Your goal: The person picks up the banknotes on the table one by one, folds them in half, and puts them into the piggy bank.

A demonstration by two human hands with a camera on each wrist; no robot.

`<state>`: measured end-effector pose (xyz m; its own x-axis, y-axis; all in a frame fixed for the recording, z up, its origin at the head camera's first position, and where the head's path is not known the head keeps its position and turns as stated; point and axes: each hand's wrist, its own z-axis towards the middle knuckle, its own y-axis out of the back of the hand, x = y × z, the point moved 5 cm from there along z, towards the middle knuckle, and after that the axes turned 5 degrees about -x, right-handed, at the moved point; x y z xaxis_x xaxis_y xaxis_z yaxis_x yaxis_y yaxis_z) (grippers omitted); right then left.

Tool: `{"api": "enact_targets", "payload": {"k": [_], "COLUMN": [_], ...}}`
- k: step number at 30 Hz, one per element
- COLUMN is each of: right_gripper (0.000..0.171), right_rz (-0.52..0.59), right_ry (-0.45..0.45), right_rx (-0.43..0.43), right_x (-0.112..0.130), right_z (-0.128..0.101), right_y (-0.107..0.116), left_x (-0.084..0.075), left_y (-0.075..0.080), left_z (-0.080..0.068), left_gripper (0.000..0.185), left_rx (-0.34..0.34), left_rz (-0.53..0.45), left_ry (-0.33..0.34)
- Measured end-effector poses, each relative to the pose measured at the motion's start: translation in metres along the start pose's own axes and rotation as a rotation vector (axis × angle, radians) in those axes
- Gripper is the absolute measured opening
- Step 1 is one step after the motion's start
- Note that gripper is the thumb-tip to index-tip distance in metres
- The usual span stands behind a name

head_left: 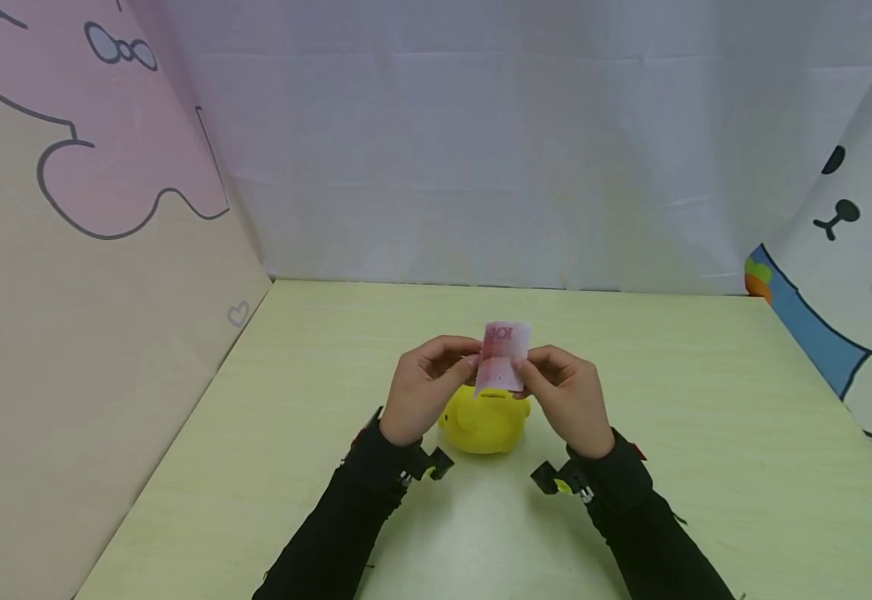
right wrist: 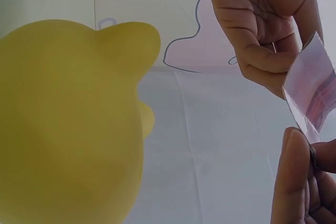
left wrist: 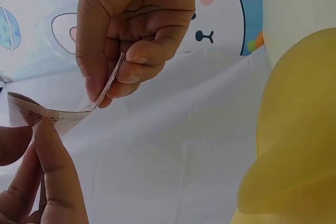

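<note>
- Head view: we see the left hand (head_left: 432, 387) and the right hand (head_left: 569, 398) raised above the table (head_left: 751, 483), a pinkish note (head_left: 502, 348) between them.
- Here the left thumb and fingers nip the note's left edge, while the right thumb lies across its lower right part, fingers behind.
- Below, the yellow bank (head_left: 484, 429) sits on the table, its slot (head_left: 493, 396) on top; the note's lower end overlaps the bank's upper edge in our line of sight.
- Left wrist view: we find the left hand at the lower left, thumb and finger closed together on the bent note. At the top, the right hand has its other end pressed between thumb and curled fingers. The bank fills the right side, apart from both hands and the note.
- Right wrist view: we see the note at the right edge, its lower corner caught between the right thumb and fingers. The left fingers curl at its upper side; we cannot see their full grip here. The bank stands at the left, a gap between it and the note.
</note>
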<state>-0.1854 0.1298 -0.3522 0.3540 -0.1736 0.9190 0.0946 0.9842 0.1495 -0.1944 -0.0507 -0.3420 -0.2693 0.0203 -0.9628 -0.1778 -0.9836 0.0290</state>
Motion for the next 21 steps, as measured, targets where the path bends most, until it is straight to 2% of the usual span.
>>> {"api": "enact_targets", "payload": {"k": [6,14,21], "right_gripper": [0.013,0.013,0.012], "right_rz": [-0.017,-0.011,-0.013], "right_ry": [0.004,0.011,0.029], "right_rx": [0.001,0.019,0.040], "right_x": [-0.0006,0.0008,0.0011], "right_z": [-0.0006,-0.0020,-0.0033], "right_y": [-0.0012,-0.0036,-0.0056], "left_x": [0.0011,0.0023,0.0045], "left_y": [-0.0018,-0.0025,-0.0055], "left_z": [0.0007,0.0012,0.0008], "left_gripper": [0.022,0.025,0.035], "left_rx": [0.020,0.005,0.082], "left_rz": [0.010,0.055,0.030], "left_ry": [-0.001,0.014,0.033]}}
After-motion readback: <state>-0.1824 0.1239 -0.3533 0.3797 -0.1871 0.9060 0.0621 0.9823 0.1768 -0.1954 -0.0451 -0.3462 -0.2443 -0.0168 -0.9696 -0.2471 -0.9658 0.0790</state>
